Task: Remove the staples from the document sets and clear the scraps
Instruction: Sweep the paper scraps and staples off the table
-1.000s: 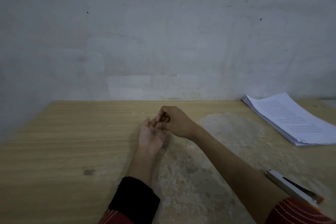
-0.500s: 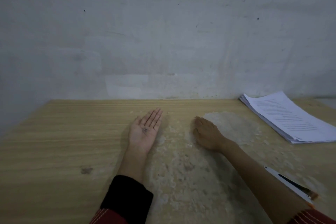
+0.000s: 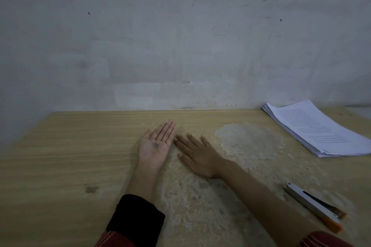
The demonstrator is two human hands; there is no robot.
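Fingers first: the left hand's fingers (image 3: 165,129) are held straight and together, palm up, so nothing is gripped. A tiny dark tangle of staples (image 3: 157,144) is just cradled in the middle of the left hand (image 3: 155,149), which is laid back-down on the table (image 3: 60,156). The right hand (image 3: 198,154) is laid flat, palm down, its fingers (image 3: 184,142) spread and pressed on the wood with nothing held either. Its fingertips are pointed up and left, just beside the edge of the left palm but not quite touching it, as far as can be told. So the scraps lie immediately left of the right fingertips, and the right hand is clearly the nearer free one. No real long axis can be made out, it's more of a clump, so a pinch from above would probably be called for. Whether any loose bits are left on the table can't be told, too small. Nothing is parked between the two hands. Further out, a pale worn patch (image 3: 249,140) is seen to the right, the stack of documents (image 3: 315,128) is set well apart at the far right corner, and a stapler-like tool (image 3: 313,205) is left near the right forearm.
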